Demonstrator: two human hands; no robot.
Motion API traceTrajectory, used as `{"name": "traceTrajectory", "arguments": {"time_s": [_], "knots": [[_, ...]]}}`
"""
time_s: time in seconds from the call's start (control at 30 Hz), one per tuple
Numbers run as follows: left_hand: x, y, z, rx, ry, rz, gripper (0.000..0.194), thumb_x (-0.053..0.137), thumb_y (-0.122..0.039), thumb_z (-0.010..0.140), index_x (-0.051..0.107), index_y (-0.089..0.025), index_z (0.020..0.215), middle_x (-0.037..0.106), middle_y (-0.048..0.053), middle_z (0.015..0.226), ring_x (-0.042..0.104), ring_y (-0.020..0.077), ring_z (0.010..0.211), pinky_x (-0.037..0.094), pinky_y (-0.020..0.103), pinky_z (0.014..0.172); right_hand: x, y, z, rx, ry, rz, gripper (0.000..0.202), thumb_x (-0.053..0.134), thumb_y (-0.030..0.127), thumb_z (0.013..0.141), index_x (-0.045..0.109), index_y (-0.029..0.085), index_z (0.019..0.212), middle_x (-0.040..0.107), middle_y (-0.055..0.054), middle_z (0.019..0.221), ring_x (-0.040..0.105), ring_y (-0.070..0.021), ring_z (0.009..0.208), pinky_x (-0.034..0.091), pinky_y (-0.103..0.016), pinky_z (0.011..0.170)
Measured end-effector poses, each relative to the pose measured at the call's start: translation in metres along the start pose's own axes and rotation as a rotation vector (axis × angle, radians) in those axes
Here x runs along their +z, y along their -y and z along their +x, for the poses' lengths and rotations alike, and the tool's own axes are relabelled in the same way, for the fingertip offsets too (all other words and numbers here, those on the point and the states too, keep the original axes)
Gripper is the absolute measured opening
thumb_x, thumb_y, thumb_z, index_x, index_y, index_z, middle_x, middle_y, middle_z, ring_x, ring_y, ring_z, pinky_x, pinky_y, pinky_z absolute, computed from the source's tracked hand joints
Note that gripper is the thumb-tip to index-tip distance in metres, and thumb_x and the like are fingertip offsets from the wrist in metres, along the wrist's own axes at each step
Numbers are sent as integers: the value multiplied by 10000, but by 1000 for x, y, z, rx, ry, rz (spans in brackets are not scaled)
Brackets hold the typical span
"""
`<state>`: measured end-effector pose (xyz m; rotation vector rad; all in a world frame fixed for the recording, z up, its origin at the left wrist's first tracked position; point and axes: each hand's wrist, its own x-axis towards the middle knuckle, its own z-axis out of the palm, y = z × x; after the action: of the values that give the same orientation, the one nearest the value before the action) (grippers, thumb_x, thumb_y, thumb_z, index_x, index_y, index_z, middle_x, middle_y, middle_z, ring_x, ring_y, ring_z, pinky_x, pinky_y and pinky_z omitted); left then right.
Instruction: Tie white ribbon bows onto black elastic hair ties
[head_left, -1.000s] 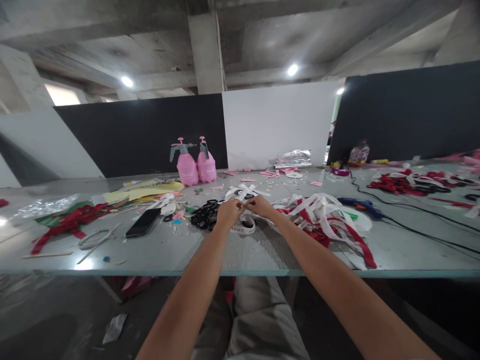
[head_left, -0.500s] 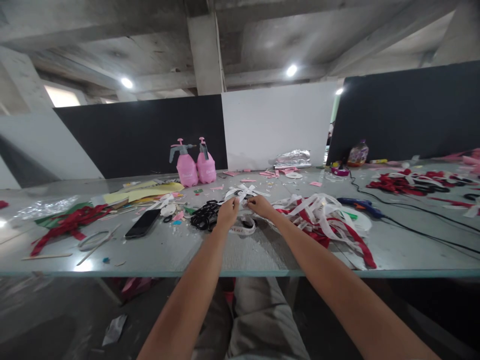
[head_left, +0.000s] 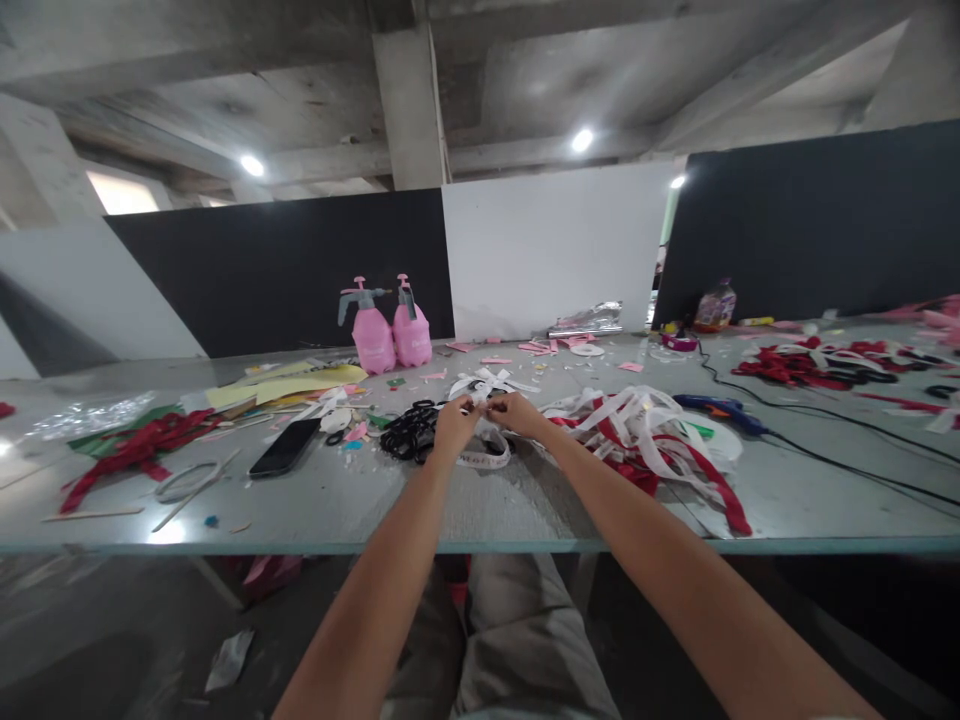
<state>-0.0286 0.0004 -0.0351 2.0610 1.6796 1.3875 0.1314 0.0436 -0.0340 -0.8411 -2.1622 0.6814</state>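
Above the middle of the table, my left hand (head_left: 455, 426) and my right hand (head_left: 517, 414) are close together, fingers pinched. Between them they hold a white ribbon (head_left: 484, 460) with dark printing, which hangs in a loop below the fingertips. The exact grip is too small to make out. White ribbon strips spread like a bow (head_left: 493, 381) just behind the fingers. Beside my left hand lies a heap of black bands (head_left: 409, 432). Under my right forearm and to its right is a tangled pile of white and red ribbons (head_left: 645, 430).
Left of my hands lie a phone (head_left: 286, 447), red ribbons (head_left: 142, 450) and yellow sheets (head_left: 289, 384). Two pink spray bottles (head_left: 373, 340) stand behind. A blue glue gun (head_left: 724, 412) with a black cord rests at right. More red ribbons (head_left: 795, 368) lie farther right.
My fingertips have moved slightly closer together, with my right hand a little to the left. The printed ribbon loop has shifted slightly. Everything else is still.
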Motion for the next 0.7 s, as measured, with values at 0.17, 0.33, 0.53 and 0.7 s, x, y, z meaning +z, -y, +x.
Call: {"name": "traceTrajectory", "arguments": {"time_s": [0.17, 0.33, 0.53, 0.7], "knots": [[-3, -1, 2, -87, -103, -152, 370, 525, -511, 780, 582, -171, 645, 534, -22, 539, 493, 103, 520, 351, 211, 550, -3, 4, -1, 56, 14, 63, 385, 533, 513, 745, 568, 140, 660, 369, 45, 525, 304, -77, 505, 242, -215, 497], [-2, -3, 3, -166, -109, -410, 384, 573, -523, 740, 552, -166, 601, 461, -47, 475, 481, 87, 459, 345, 198, 487, -5, 4, -2, 41, 27, 94, 456, 554, 597, 704, 512, 152, 615, 335, 53, 529, 277, -71, 510, 223, -215, 489], [1, -1, 5, -240, -128, -598, 375, 621, -513, 701, 629, -138, 695, 544, -17, 545, 503, 79, 499, 381, 179, 476, -3, -5, 0, -5, 98, 36, 423, 565, 535, 719, 443, 162, 563, 306, 59, 538, 279, -71, 529, 212, -214, 501], [-1, 2, 8, -270, -203, -685, 423, 625, -532, 688, 661, -128, 810, 581, -2, 621, 527, 89, 542, 422, 189, 488, -2, -6, 0, 19, 116, 36, 405, 571, 529, 715, 485, 155, 585, 333, 59, 540, 288, -71, 525, 216, -218, 505]]}}
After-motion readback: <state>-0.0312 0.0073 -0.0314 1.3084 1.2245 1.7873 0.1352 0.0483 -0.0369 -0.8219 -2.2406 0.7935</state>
